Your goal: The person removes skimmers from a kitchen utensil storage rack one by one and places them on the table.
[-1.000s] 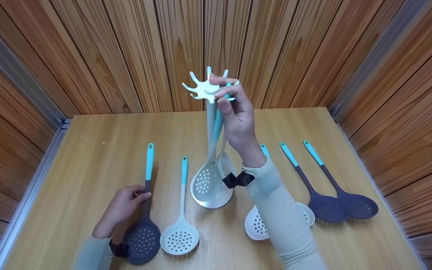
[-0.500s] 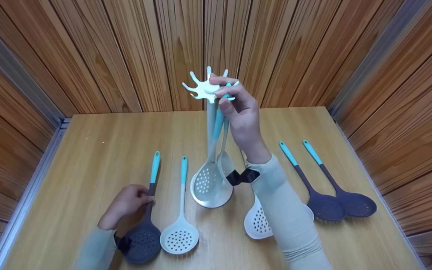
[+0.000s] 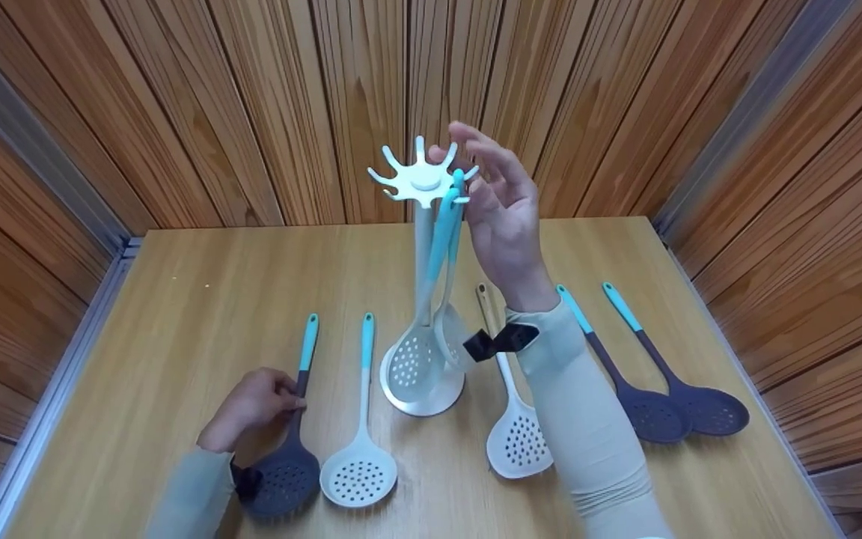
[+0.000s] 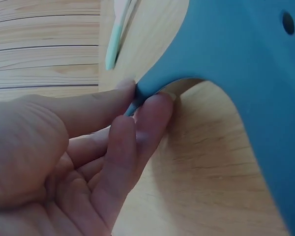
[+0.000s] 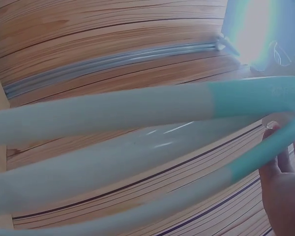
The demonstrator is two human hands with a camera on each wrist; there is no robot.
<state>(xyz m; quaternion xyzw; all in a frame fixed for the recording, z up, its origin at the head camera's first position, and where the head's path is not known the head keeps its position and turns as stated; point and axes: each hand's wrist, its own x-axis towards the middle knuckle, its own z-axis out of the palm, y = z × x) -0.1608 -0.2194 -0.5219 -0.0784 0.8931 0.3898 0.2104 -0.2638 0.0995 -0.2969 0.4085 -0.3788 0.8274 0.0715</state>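
My left hand (image 3: 251,408) pinches the dark neck of a skimmer (image 3: 285,479) with a turquoise grip. In the left wrist view its broad head (image 4: 231,54) fills the upper right, past my thumb and fingertips. A white stand (image 3: 425,178) with a ring of hooks rises mid-table. From it hang a white skimmer (image 3: 410,367) and a second white utensil (image 3: 451,329), partly hidden behind the first. Close to their turquoise grips, my right hand (image 3: 509,224) has its fingers spread and loosely bent around no handle. That right hand (image 5: 285,196) shows behind the lower grip in the right wrist view.
Beside the dark skimmer lies a white skimmer (image 3: 358,477). Right of the stand, a white slotted turner (image 3: 518,442) is partly under my right forearm. Two dark perforated spoons (image 3: 655,415) (image 3: 715,410) overlap further right. Wooden walls (image 3: 281,112) enclose the table (image 3: 199,322).
My right hand has let go of the hung skimmer's grip and drawn right, fingers opening. The dark skimmer's grip has swung slightly right and nearer to me with my left hand.
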